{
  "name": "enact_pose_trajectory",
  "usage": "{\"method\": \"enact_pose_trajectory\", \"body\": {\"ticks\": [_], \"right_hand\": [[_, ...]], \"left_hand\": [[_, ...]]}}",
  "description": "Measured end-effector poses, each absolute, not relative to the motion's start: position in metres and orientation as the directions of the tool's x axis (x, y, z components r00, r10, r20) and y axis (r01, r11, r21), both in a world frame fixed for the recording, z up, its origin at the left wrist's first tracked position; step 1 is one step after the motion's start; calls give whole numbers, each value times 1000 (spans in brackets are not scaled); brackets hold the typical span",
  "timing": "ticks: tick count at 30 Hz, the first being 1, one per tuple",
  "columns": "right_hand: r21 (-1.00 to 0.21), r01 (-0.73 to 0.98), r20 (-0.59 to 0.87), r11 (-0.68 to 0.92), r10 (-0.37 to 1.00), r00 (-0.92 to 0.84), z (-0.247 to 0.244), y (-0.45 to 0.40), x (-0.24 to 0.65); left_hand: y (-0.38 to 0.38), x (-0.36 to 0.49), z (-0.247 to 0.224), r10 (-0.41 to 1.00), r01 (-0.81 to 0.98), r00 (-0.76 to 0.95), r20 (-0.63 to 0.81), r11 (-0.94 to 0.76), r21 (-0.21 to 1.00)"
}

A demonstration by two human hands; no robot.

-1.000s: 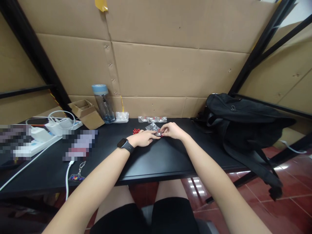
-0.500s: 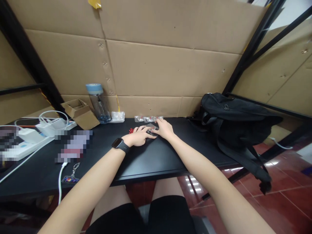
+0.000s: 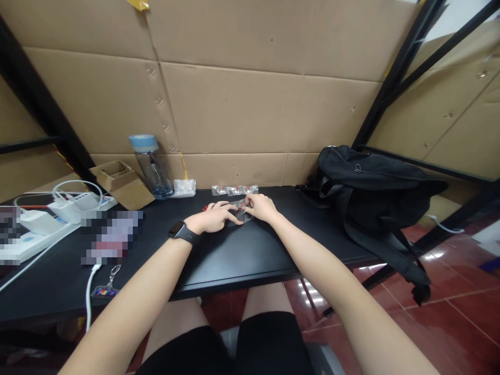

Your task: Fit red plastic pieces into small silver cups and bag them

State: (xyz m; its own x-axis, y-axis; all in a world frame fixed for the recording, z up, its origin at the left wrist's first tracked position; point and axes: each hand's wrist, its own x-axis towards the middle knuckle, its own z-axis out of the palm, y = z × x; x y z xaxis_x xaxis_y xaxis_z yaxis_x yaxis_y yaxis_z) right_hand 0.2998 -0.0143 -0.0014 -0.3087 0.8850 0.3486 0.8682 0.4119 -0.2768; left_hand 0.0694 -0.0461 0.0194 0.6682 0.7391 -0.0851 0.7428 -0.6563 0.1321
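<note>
A small clear plastic bag point(image 3: 241, 214) lies on the black table between my hands; its contents are too small to make out. My right hand point(image 3: 262, 207) has thumb and fingers closed on the bag's upper right part. My left hand point(image 3: 213, 216), with a dark watch on the wrist, rests at the bag's left side, fingers stretched out and touching it. Just beyond the left fingers a bit of a red thing point(image 3: 205, 208) shows, mostly hidden. Behind my hands, a row of small clear packets point(image 3: 234, 190) with red marks lies near the cardboard wall.
A bottle with a blue lid point(image 3: 150, 166), an open cardboard box point(image 3: 127, 185) and a clear-wrapped packet point(image 3: 184, 188) stand at the back left. Nearer are a power strip point(image 3: 70, 227), a blurred-out phone, a white cable and a keychain point(image 3: 107, 289). A black backpack point(image 3: 375, 192) lies at right.
My right hand has come slightly nearer, its fingers now drawn together on the bag. My left hand has shifted a little left, and more of the bag shows. The view has turned slightly.
</note>
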Motion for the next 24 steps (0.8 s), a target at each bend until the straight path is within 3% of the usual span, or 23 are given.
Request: {"method": "enact_pose_trajectory", "body": {"ticks": [3,6,10,13,18,21,24], "right_hand": [[-348,825,377,446,872,-312,-5,-13,295],[-534,643,334,549,836,-436,-5,-7,300],[-746,437,292,502,837,-463,-3,1,322],[-736,441,317,514,837,-446,-4,4,332],[-615,506,369,605,787,-494,-10,7,327],[-565,532,410,630,774,-482,-10,8,327],[-649,481,398,589,802,-444,-7,8,329]], "left_hand": [[-43,69,21,724,719,689,-35,-677,155],[-39,67,20,720,693,680,140,-693,197],[-35,69,12,760,753,559,331,-633,182],[-35,76,5,764,794,517,386,-596,118],[-40,88,1,761,814,501,414,-576,75],[-41,89,3,770,816,488,411,-569,98],[-40,89,5,814,837,406,415,-514,189]]}}
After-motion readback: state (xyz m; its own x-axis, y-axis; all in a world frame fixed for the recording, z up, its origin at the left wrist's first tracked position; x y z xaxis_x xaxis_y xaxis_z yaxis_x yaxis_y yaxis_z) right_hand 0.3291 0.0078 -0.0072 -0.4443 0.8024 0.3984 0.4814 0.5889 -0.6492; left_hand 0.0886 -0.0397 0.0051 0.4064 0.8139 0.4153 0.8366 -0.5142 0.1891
